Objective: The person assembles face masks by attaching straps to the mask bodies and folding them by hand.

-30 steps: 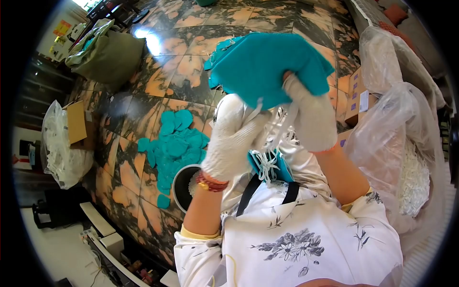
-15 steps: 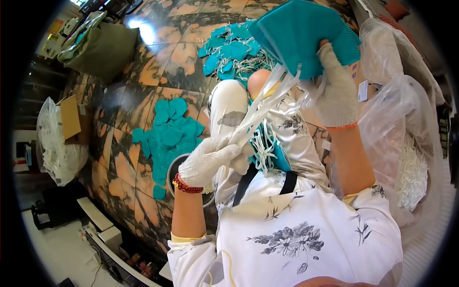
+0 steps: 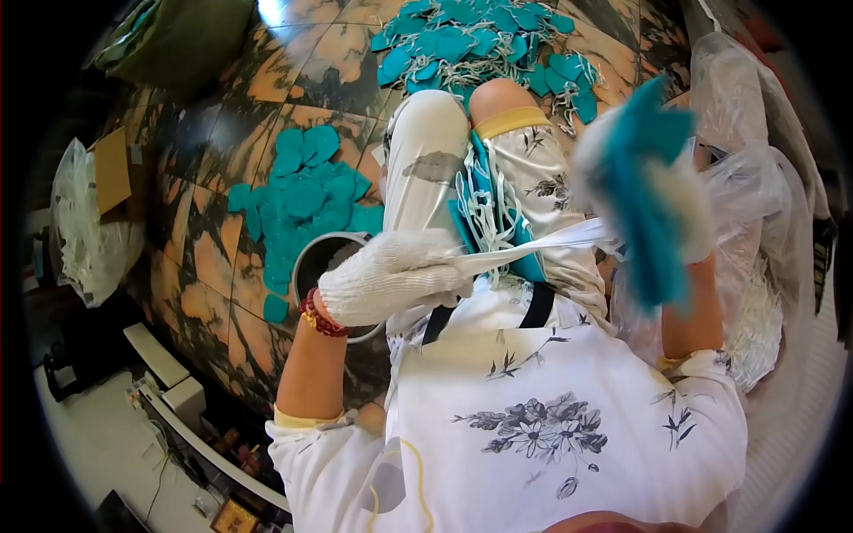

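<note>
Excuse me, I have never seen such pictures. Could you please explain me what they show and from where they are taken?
There is no machine here, only a person's own two gloved hands. Every picture comes from one camera worn on the head, looking forward and down.

The left hand grips white straps, which stretch across toward the right hand. That hand is blurred, but teal pieces are in it.

On the patterned floor lie two teal piles: the farther pile is mixed with white straps; on the nearer pile I see none. A round container stands beside the left hand.
</note>
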Demonstrator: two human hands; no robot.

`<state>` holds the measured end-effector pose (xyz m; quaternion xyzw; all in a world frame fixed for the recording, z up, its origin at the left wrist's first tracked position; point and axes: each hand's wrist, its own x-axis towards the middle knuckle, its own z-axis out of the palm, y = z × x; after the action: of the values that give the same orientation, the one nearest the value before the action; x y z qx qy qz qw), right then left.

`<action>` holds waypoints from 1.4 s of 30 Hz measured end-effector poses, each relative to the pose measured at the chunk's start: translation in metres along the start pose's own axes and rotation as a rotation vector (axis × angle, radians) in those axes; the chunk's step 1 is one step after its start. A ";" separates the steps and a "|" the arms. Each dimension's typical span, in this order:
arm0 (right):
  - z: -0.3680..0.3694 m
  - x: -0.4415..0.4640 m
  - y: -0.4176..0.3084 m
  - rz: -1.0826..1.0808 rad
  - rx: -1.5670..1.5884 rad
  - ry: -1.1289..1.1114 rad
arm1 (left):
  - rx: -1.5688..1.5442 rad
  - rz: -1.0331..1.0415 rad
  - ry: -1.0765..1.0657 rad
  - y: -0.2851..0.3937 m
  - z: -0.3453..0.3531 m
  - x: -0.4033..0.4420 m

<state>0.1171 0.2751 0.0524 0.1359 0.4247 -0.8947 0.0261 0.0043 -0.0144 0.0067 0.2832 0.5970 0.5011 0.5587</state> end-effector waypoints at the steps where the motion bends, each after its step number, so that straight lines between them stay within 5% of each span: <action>1: 0.006 0.000 -0.001 0.031 -0.710 -0.049 | -0.011 0.078 -0.025 0.007 0.001 0.001; 5: 0.032 0.004 0.017 0.303 -1.107 -0.503 | 0.009 -0.020 0.052 0.025 -0.004 -0.002; 9: 0.022 0.005 0.037 -0.089 -1.156 -0.529 | 0.186 -0.166 0.045 0.022 0.007 0.005; 11: 0.018 0.012 0.039 -0.315 -1.061 -0.459 | 0.168 0.014 0.060 0.002 0.016 0.009; 14: 0.022 -0.013 0.045 0.177 -0.660 -0.480 | 0.327 0.209 -0.043 -0.015 0.018 0.010; 16: 0.026 -0.012 0.039 0.304 -0.670 -0.724 | 0.433 0.366 -0.161 -0.023 0.018 0.002; 18: 0.038 -0.029 0.032 0.214 -0.902 -0.756 | 0.701 0.483 -0.224 -0.019 0.019 -0.014; 21: 0.032 -0.042 0.020 0.184 -1.054 -0.809 | 0.712 0.365 -0.285 -0.014 0.010 -0.045; 22: 0.031 -0.046 0.018 0.179 -1.079 -0.812 | 0.707 0.494 -0.253 -0.027 0.006 -0.052; 26: 0.008 -0.051 -0.008 0.265 -1.275 -0.806 | 0.347 0.184 -0.218 -0.052 -0.022 -0.090; 27: -0.007 -0.047 -0.015 0.173 -1.131 -0.782 | 0.263 -0.298 -0.108 -0.051 -0.036 -0.102; 28: -0.027 -0.038 -0.017 0.088 -0.975 -0.747 | 0.199 -0.424 0.117 -0.065 -0.042 -0.111; 32: -0.112 0.006 -0.022 -0.263 -0.379 -0.542 | 0.156 -0.415 0.554 -0.145 -0.052 -0.094; 34: -0.054 -0.006 -0.010 -0.304 -0.136 -0.176 | 0.227 -0.415 0.666 -0.200 -0.064 -0.086; 35: -0.025 -0.013 -0.005 -0.346 -0.021 0.000 | 0.569 -0.433 0.574 -0.213 -0.070 -0.085; 37: -0.008 0.004 -0.002 -0.313 0.193 -0.241 | 0.556 -0.517 0.502 -0.260 -0.082 -0.084; 39: -0.001 0.014 0.004 -0.373 0.277 -0.342 | 0.926 -0.733 0.375 -0.218 -0.071 -0.071; 42: -0.033 0.026 0.027 -0.507 0.274 -0.413 | 0.957 -0.173 0.694 -0.160 -0.069 -0.048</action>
<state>0.1036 0.2854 0.0050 -0.1553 0.3067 -0.9300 -0.1302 -0.0151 -0.1313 -0.1300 0.2737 0.9250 0.1923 0.1802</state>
